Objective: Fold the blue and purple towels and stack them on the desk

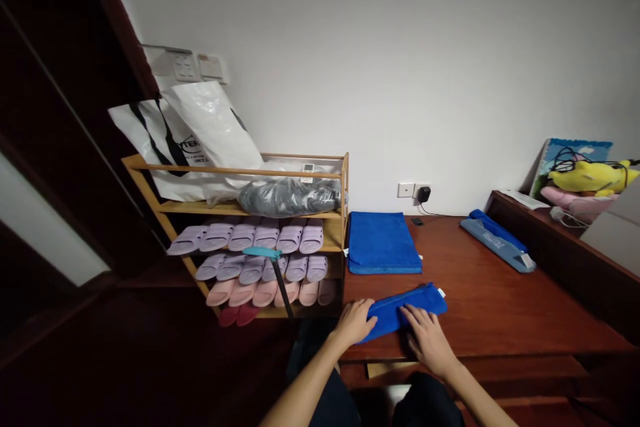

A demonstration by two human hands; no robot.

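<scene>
A bright blue cloth [387, 317], folded into a long narrow strip with a white tag at its right end, lies slanted near the table's front edge. My left hand [355, 321] is closed on the left end of the strip, thumb and fingers bent at its edge. Resting on top of the strip, right of its middle, is my right hand [427, 339], its fingers stretched out and slightly apart. Just behind lies a flat stack of folded blue cloth [384, 242] with small white tags at its sides.
A reddish wooden table [480, 320] bears a grey-blue pouch [497, 245] with blue cloth at right. Left stands a wooden shoe rack [334, 230] with several slippers [267, 233] and white bags [215, 123]. A dark stick [283, 290] leans before it. A plug [424, 194] sits in the wall.
</scene>
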